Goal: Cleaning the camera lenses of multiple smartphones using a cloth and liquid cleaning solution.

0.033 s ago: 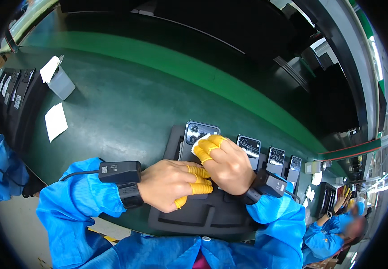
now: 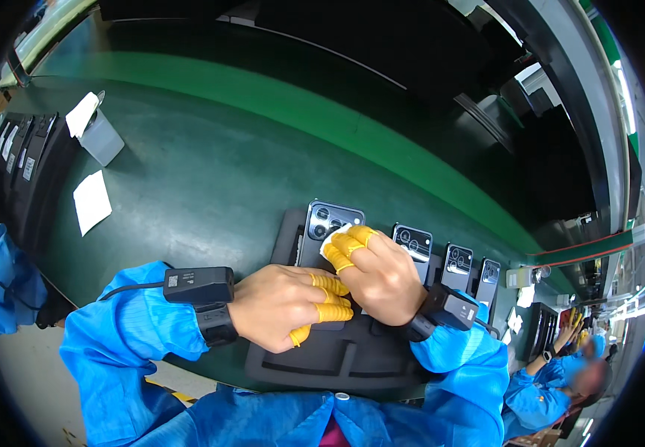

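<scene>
A dark smartphone lies back up in a black foam tray, its camera block at the far end. Across the phone's lower back my left hand rests with its fingers stretched out flat, wearing yellow finger cots. My right hand, also in yellow cots, pinches a white wipe and presses it on the phone's back just below the cameras. Both hands cover much of that phone. Three more phones stand in the row to the right; the nearest phone is beside my right hand.
On the green table at left are a grey container with a white wipe and a loose white sheet. A black tray with phones stands farther left. Co-workers in blue sleeves are at both sides.
My right hand and the wipe have shifted very slightly toward me, uncovering a little more of the camera block. My left hand stays nearly still.
</scene>
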The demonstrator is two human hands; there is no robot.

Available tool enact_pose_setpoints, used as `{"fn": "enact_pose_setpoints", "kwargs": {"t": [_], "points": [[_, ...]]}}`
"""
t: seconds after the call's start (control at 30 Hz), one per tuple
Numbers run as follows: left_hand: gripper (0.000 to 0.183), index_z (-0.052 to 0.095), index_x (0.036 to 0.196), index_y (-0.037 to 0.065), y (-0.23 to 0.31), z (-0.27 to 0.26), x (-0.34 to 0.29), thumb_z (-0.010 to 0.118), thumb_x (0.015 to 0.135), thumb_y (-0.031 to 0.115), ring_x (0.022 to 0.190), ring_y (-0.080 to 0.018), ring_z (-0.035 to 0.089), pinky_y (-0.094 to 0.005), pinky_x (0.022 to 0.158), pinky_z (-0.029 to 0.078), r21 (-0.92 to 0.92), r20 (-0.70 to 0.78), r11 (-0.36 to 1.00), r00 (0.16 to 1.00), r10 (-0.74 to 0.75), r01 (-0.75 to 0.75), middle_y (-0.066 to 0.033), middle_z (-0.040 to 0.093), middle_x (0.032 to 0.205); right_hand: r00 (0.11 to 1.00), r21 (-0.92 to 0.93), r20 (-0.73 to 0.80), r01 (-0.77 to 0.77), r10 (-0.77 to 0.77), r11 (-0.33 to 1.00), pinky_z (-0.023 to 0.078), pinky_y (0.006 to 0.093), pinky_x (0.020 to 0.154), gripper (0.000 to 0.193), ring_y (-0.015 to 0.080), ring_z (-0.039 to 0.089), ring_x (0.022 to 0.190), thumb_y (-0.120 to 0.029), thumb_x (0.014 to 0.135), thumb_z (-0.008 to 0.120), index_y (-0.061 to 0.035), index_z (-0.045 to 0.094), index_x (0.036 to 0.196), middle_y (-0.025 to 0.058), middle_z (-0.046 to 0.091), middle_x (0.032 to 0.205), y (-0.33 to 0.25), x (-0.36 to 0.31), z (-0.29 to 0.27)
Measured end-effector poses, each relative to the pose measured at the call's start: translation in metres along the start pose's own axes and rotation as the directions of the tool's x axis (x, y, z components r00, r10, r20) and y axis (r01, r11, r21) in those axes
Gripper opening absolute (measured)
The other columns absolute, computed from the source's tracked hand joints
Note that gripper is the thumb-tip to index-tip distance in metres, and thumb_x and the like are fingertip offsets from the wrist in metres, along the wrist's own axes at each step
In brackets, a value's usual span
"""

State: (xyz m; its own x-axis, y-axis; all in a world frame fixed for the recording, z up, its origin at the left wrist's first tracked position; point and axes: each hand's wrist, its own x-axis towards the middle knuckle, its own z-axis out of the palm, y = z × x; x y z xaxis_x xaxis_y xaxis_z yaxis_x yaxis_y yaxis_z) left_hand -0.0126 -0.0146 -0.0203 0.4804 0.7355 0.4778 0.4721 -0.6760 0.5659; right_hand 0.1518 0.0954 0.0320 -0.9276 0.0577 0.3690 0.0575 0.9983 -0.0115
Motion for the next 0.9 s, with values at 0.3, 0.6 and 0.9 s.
{"fn": "enact_pose_setpoints", "kwargs": {"t": [0.3,0.6,0.9], "points": [[0.053,0.066,0.113,0.012,0.0,-0.007,-0.001,0.062,0.061,0.008,0.096,-0.0294,0.063,-0.0384,0.082,0.053,-0.018,0.057,0.999,0.998,-0.035,0.036,-0.0074,0.064,0.085,0.999,-0.021,-0.045,0.009,-0.01,1.0,0.051,0.0341,0.073,0.019,0.0248,0.058,0.081,-0.013,0.061,0.063,-0.0027,0.064,0.076,0.0077,0.057,0.08,0.0,0.017,0.015],[0.053,0.065,0.114,0.009,-0.006,0.0,0.003,0.058,0.062,0.004,0.113,-0.0289,0.059,-0.0379,0.097,0.048,-0.032,0.048,0.999,0.998,0.042,-0.04,-0.0098,0.066,0.108,0.973,-0.092,-0.072,-0.225,0.219,0.97,0.053,0.0378,0.074,0.032,0.029,0.062,0.082,0.003,0.058,0.061,-0.0015,0.071,0.089,0.0104,0.066,0.092,-0.001,-0.04,-0.036],[0.052,0.068,0.111,0.01,-0.002,-0.009,0.008,0.051,0.063,-0.002,0.111,-0.0282,0.061,-0.0417,0.101,0.046,0.001,0.061,1.0,0.998,0.03,-0.03,-0.0077,0.067,0.113,0.599,-0.444,-0.358,-0.784,0.716,0.433,0.051,0.0432,0.068,0.028,0.0369,0.062,0.077,0.011,0.063,0.058,-0.0017,0.069,0.085,0.0185,0.063,0.083,0.034,-0.23,-0.142]]}}
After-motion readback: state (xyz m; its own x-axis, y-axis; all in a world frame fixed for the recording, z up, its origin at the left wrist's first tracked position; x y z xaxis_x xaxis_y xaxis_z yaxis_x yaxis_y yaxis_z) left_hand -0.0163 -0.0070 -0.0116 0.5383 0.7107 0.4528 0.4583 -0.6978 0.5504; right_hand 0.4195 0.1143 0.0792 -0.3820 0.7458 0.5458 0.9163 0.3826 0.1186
